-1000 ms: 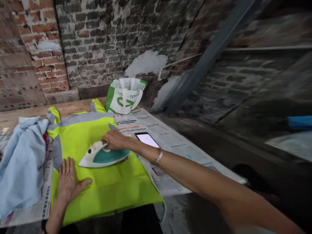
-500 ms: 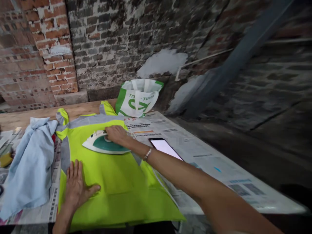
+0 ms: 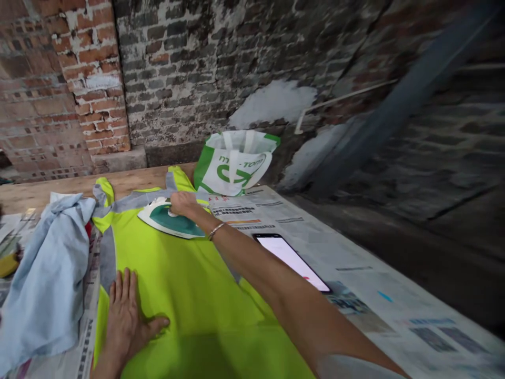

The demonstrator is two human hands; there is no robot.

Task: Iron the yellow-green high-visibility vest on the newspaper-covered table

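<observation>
A neon-yellow garment with grey bands (image 3: 177,273) lies spread over the newspaper-covered table. My right hand (image 3: 182,203) is wrapped round the handle of a white and green iron (image 3: 169,221), whose soleplate rests on the upper part of the garment, its tip pointing left. Flat on the cloth at the lower left is my left hand (image 3: 128,313), its fingers stretched forward and thumb out to the right, holding nothing. Part of the garment is hidden under my right forearm.
Light blue cloth (image 3: 59,273) lies crumpled on the left, beside a yellow object (image 3: 8,263). A lit phone (image 3: 292,260) rests on the newspaper (image 3: 355,273) right of my forearm. A white and green bag (image 3: 236,166) stands at the back, near the brick wall (image 3: 177,79).
My right hand has pushed the iron farther up the garment, toward its grey band. My left hand stays flat on the cloth. The view has shifted slightly.
</observation>
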